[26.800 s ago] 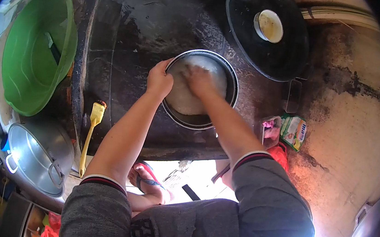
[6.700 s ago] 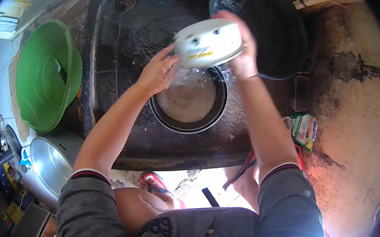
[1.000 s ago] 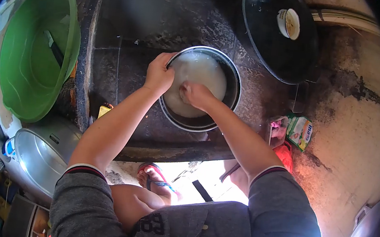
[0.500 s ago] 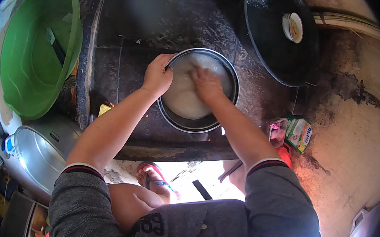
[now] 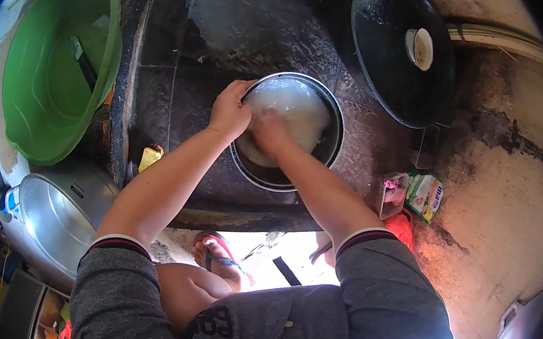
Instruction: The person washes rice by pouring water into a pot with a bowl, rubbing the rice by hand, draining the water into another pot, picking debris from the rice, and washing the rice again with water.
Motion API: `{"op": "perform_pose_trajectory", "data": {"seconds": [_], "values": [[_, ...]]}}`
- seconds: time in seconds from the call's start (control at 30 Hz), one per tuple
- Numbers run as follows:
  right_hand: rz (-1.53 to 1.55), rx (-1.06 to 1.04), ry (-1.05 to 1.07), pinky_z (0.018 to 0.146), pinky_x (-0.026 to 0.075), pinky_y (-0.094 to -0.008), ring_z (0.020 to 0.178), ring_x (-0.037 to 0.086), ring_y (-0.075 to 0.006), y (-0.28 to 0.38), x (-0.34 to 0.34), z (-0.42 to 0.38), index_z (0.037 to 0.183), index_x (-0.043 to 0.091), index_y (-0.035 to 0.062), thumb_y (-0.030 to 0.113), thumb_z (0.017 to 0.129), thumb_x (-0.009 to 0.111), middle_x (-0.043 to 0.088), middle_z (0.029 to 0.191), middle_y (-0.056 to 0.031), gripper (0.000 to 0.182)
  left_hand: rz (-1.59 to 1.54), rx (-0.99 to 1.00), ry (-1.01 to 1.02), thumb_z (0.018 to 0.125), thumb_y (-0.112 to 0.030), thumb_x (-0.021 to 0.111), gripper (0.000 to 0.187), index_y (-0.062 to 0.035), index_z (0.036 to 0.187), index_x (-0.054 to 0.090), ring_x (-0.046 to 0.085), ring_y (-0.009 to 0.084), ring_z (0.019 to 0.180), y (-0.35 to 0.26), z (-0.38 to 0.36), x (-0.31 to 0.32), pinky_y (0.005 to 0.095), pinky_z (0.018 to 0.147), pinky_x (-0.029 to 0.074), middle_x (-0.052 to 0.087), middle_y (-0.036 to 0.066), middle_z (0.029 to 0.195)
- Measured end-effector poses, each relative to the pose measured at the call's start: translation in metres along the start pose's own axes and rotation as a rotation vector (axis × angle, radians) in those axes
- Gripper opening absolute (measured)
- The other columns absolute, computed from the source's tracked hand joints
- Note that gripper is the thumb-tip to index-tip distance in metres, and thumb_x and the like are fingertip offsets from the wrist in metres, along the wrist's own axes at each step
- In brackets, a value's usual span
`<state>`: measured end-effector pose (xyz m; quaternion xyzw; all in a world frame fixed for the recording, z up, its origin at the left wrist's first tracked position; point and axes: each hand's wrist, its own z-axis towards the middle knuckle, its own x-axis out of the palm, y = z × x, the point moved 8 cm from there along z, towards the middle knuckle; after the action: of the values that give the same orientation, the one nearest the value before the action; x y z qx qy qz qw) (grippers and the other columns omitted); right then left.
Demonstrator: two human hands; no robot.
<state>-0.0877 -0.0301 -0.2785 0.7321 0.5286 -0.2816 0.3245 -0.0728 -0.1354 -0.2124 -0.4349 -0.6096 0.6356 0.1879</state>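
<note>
A round metal pot (image 5: 333, 151) sits on the dark tiled counter in front of me, holding cloudy whitish water (image 5: 304, 110) with pale stuff in it. At the pot's upper left edge, my left hand (image 5: 230, 111) grips the rim, thumb on the inner side. My right hand (image 5: 268, 131) is dipped into the cloudy water at the left half of the pot, close to my left hand. Its fingers are under the water and smeared by motion, so whether they hold anything is hidden.
To the left stand a green basin (image 5: 24, 94) with a knife (image 5: 82, 65) inside and a large silver pot (image 5: 55, 213). A black basin (image 5: 388, 63) at upper right holds a small white bowl (image 5: 420, 49). A detergent packet (image 5: 425, 197) and a yellow object (image 5: 151, 157) lie nearer me.
My right hand has swept left and slightly down through the water, toward my left hand. My left hand keeps its grip on the rim. The view has shifted slightly.
</note>
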Motion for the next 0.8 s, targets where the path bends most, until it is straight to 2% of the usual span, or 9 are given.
{"op": "perform_pose_trajectory", "data": {"seconds": [0.03, 0.13, 0.27, 0.33, 0.4, 0.53, 0.6, 0.7, 0.8], "values": [[-0.009, 0.072, -0.193, 0.085, 0.044, -0.0406, 0.107, 0.050, -0.0299, -0.015, -0.016, -0.003, 0.115, 0.055, 0.0136, 0.018, 0.079, 0.052, 0.043, 0.127, -0.0147, 0.036, 0.051, 0.024, 0.012, 0.073, 0.004, 0.049, 0.036, -0.0071, 0.106, 0.059, 0.055, 0.0299, 0.098, -0.004, 0.000, -0.001, 0.0354, 0.085, 0.043, 0.058, 0.011, 0.102], [0.030, 0.159, -0.270, 0.088, 0.043, -0.0406, 0.109, 0.049, -0.0311, -0.057, -0.023, -0.027, 0.117, 0.053, 0.0134, 0.020, 0.077, 0.055, 0.043, 0.127, -0.0178, 0.041, 0.078, -0.007, 0.016, 0.073, 0.003, 0.049, 0.036, -0.0073, 0.106, 0.059, 0.054, 0.0301, 0.098, -0.005, 0.000, -0.001, 0.0360, 0.086, 0.043, 0.057, 0.011, 0.102], [0.231, 0.406, -0.022, 0.088, 0.044, -0.0394, 0.105, 0.051, -0.0342, -0.067, -0.005, -0.070, 0.124, 0.046, 0.0112, 0.022, 0.068, 0.062, 0.040, 0.126, -0.0253, 0.059, 0.044, -0.048, -0.007, 0.073, 0.002, 0.049, 0.035, -0.0075, 0.106, 0.059, 0.054, 0.0298, 0.099, -0.003, -0.003, 0.002, 0.0357, 0.085, 0.043, 0.057, 0.011, 0.102], [0.377, 0.277, 0.161, 0.089, 0.043, -0.0394, 0.105, 0.051, -0.0371, -0.046, 0.034, -0.067, 0.122, 0.046, 0.0076, 0.022, 0.064, 0.064, 0.039, 0.124, -0.0296, 0.062, 0.031, -0.049, -0.032, 0.073, 0.003, 0.049, 0.036, -0.0075, 0.106, 0.059, 0.055, 0.0293, 0.099, 0.001, -0.005, 0.003, 0.0348, 0.086, 0.043, 0.057, 0.011, 0.103], [0.403, 0.100, 0.263, 0.090, 0.042, -0.0384, 0.103, 0.051, -0.0384, -0.010, 0.044, -0.050, 0.122, 0.046, 0.0062, 0.022, 0.065, 0.064, 0.041, 0.125, -0.0254, 0.062, 0.015, -0.043, -0.020, 0.073, 0.003, 0.048, 0.036, -0.0076, 0.107, 0.059, 0.055, 0.0291, 0.099, 0.000, -0.005, 0.003, 0.0345, 0.086, 0.043, 0.057, 0.011, 0.103], [0.252, -0.046, 0.437, 0.089, 0.043, -0.0382, 0.103, 0.051, -0.0378, 0.024, 0.025, -0.006, 0.122, 0.047, 0.0063, 0.021, 0.066, 0.062, 0.041, 0.127, -0.0205, 0.060, 0.016, -0.031, -0.008, 0.073, 0.003, 0.047, 0.037, -0.0074, 0.107, 0.059, 0.055, 0.0290, 0.099, -0.001, -0.004, -0.004, 0.0341, 0.086, 0.043, 0.057, 0.010, 0.103], [0.113, 0.080, -0.114, 0.090, 0.042, -0.0402, 0.109, 0.049, -0.0318, 0.004, -0.018, 0.002, 0.122, 0.048, 0.0108, 0.014, 0.069, 0.058, 0.039, 0.132, -0.0161, 0.054, 0.032, -0.030, -0.010, 0.073, 0.003, 0.048, 0.037, -0.0076, 0.107, 0.059, 0.055, 0.0291, 0.098, -0.002, -0.004, -0.008, 0.0343, 0.086, 0.043, 0.057, 0.010, 0.103], [0.066, 0.142, -0.289, 0.090, 0.043, -0.0409, 0.110, 0.049, -0.0328, -0.040, -0.037, -0.015, 0.121, 0.049, 0.0121, 0.009, 0.069, 0.058, 0.038, 0.133, -0.0180, 0.053, 0.049, -0.034, -0.012, 0.074, 0.003, 0.048, 0.037, -0.0080, 0.107, 0.059, 0.056, 0.0292, 0.098, -0.004, -0.004, -0.008, 0.0346, 0.086, 0.044, 0.058, 0.010, 0.103], [0.225, 0.307, -0.193, 0.092, 0.042, -0.0419, 0.116, 0.043, -0.0365, -0.070, -0.020, -0.051, 0.125, 0.045, 0.0155, 0.018, 0.068, 0.061, 0.031, 0.136, -0.0219, 0.059, 0.046, -0.042, -0.027, 0.074, 0.003, 0.049, 0.036, -0.0085, 0.107, 0.059, 0.056, 0.0292, 0.098, -0.001, -0.003, -0.008, 0.0347, 0.085, 0.044, 0.058, 0.010, 0.102]]}}
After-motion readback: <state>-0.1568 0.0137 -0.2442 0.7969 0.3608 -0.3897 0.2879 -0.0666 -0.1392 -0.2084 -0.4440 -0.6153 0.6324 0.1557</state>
